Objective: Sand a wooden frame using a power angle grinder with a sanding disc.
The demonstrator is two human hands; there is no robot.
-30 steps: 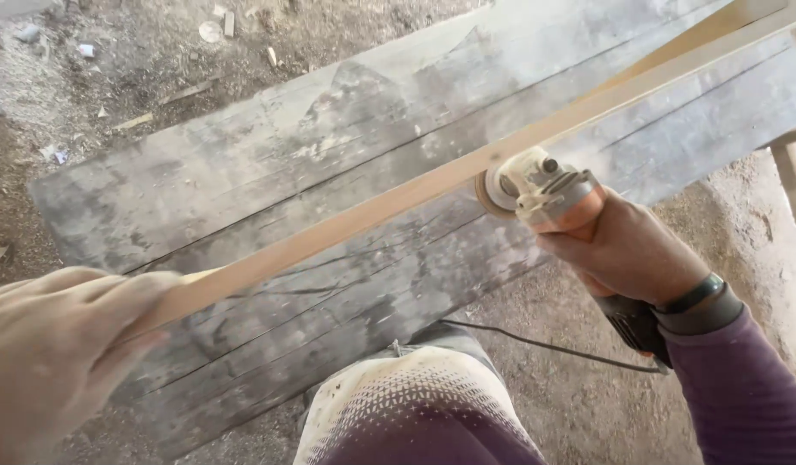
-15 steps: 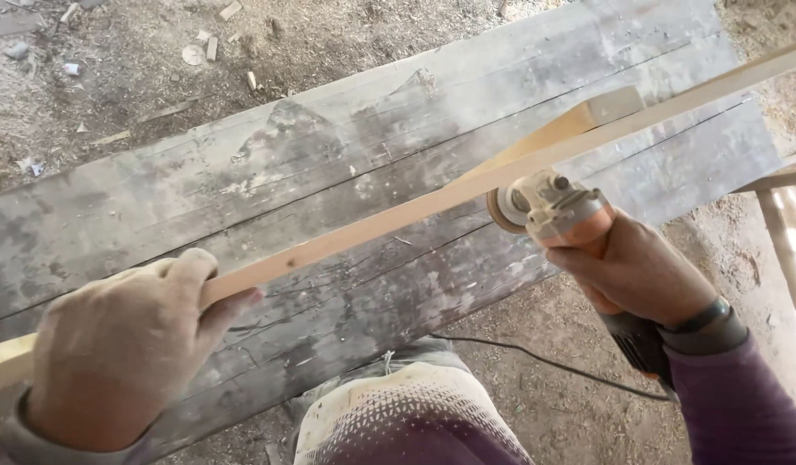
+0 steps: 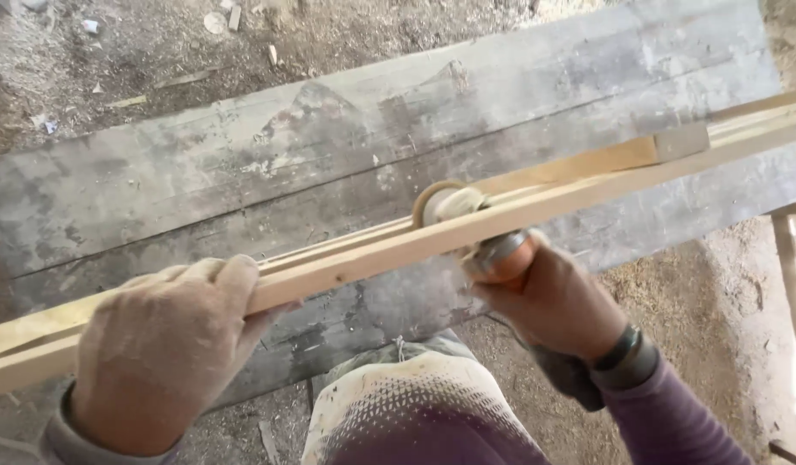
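Head view: a weathered grey plank bench (image 3: 243, 181) is lying across dusty ground littered with sawdust and wood chips (image 3: 217, 21), and it serves as the landmark. A long pale wooden strip (image 3: 535, 207) is running slantwise above the bench, rising from its near left end toward its far right end, with further strips (image 3: 587, 164) lying just behind it. Near the bench's left end, the left hand (image 3: 161, 344) is closing its dust-coated fingers over the strip, gripping it from above. Over the bench's near edge at mid-length, the right hand (image 3: 557, 301) is wrapping around the orange body of an angle grinder (image 3: 467, 224), whose disc is touching the strip's far side. A knee in a dotted white trouser leg (image 3: 406, 413) is showing below the bench's near edge.
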